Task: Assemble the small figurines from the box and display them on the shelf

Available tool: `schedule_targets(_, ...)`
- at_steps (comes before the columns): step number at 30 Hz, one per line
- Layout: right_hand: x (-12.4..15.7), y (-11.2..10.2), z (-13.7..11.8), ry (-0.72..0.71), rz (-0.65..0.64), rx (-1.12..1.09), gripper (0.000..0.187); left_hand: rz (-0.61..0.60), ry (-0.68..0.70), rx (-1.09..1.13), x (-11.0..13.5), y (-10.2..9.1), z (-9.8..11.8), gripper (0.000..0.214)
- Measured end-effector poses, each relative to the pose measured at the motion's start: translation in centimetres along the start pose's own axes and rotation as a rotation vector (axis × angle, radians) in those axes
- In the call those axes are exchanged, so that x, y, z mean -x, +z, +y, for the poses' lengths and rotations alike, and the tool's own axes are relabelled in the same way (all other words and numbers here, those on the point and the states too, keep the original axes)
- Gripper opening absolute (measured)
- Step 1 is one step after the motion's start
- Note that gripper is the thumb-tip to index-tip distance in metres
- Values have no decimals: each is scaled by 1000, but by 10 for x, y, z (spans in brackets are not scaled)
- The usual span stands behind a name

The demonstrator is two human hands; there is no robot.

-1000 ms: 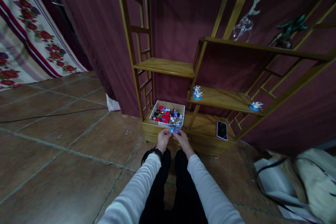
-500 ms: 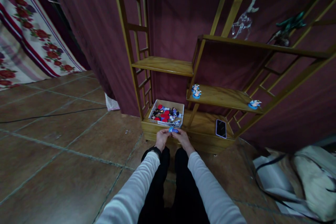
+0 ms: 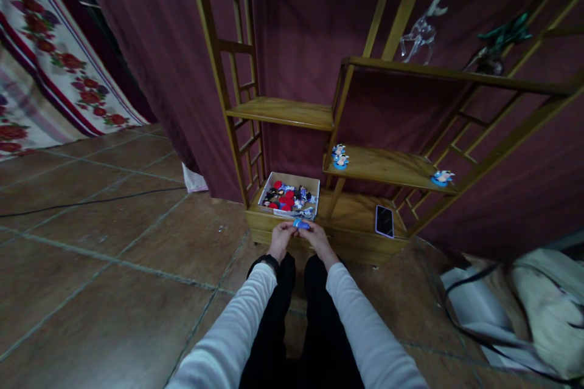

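Observation:
Between my two hands is a small blue and purple figurine (image 3: 301, 224), held just in front of the box. My left hand (image 3: 281, 237) pinches its left side, and my right hand (image 3: 318, 239) grips it from the right. Part of the figurine is hidden by my fingers. Just beyond stands an open white cardboard box (image 3: 309, 182) on the low shelf, with several red, black, blue and white figurines (image 3: 289, 197) lying jumbled inside. Two blue and white figurines (image 3: 340, 161) stand at the left end of the middle shelf, and another blue-based figurine (image 3: 441, 178) is at its right end.
A wooden display rack (image 3: 383, 165) rises before me. A phone (image 3: 384, 221) lies on its low shelf. Higher up stand a clear deer ornament (image 3: 420, 33) and a dark green ornament (image 3: 499, 42). Bags (image 3: 542, 310) lie on the floor at right; a cable (image 3: 95, 200) runs at left.
Both hands stay close together in front of the box. The figurine between the fingers has turned slightly, showing more of its blue part. The view has shifted a little.

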State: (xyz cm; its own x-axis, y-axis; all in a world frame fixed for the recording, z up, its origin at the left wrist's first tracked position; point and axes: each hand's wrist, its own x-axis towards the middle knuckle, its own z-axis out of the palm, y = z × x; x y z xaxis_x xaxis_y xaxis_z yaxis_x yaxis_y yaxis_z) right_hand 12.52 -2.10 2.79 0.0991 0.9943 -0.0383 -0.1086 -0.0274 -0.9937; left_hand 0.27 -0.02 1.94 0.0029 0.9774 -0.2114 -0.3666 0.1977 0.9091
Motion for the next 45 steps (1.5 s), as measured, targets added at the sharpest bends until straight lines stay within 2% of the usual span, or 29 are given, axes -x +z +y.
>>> schedule_targets(8,-6,2,13,25,0,18,38,-5,22,-34,0,1,-1,16)
schedule_targets(15,-6,-2,15,17,-16,56,35,11,56,-41,-2,1,-5,14)
schedule_targets(20,-6,-1,14,-21,-47,76,35,41,-2,-2,-4,1,-4,16)
schedule_targets(23,-5,-1,13,-12,-18,21,38,43,-27,17,-4,0,-4,15)
schedule_targets(29,-4,-6,12,131,83,-156,37,-27,-107,27,-4,0,-2,14)
schedule_targets(34,-5,-6,12,206,71,-234,36,-67,-132,47,-4,1,1,14)
schedule_targets(41,-7,-6,9,232,116,-377,38,-113,-226,78,1,3,7,32)
schedule_targets(45,-7,-5,7,239,68,-382,36,-100,-213,94,1,3,6,29)
